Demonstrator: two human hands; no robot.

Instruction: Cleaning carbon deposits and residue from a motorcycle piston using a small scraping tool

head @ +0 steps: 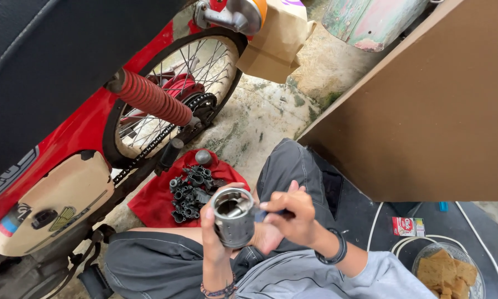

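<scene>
Leftmost, a red motorcycle [66, 138] is standing with its spoked rear wheel [171, 94] at eleven o'clock of a red cloth [155, 199] carrying dark metal parts [191, 191]; centrally, the left hand [215, 238] is clamping a metal piston [233, 217], while the right hand [293, 218], at three o'clock, is pinching a slim dark tool [268, 213] against it

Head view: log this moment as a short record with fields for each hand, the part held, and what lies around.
left hand: holds a metal cylinder part upright, open end up
right hand: at the part's side, gripping a small dark tool; its tip is hidden
red cloth: on the concrete floor, bearing a pile of dark metal parts
motorcycle: red, rear wheel beside the cloth
bowl: clear, holding yellow sponge pieces, lower right
</scene>
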